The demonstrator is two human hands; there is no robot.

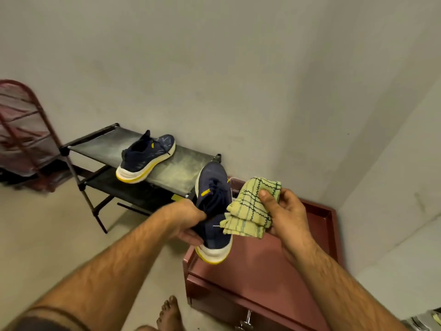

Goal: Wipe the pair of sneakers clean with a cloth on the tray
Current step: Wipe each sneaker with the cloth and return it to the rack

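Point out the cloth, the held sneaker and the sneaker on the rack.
cloth (253, 206), head view, checked middle.
held sneaker (213, 187), head view, laced upper.
sneaker on the rack (140, 158), head view, navy side.

Both forearms bare, reaching forward from lower frame and converging mid-frame. Left hand (191, 223): palm turned inward, thumb on top, fingers curled underneath, clamped around the sneaker (213, 211) it holds up. Right hand (284, 216): thumb pressed flat on the cloth (253, 206), fingers wrapped behind (fingertips hidden). Hands near each other, not touching. One bare foot (168, 314) at bottom edge.
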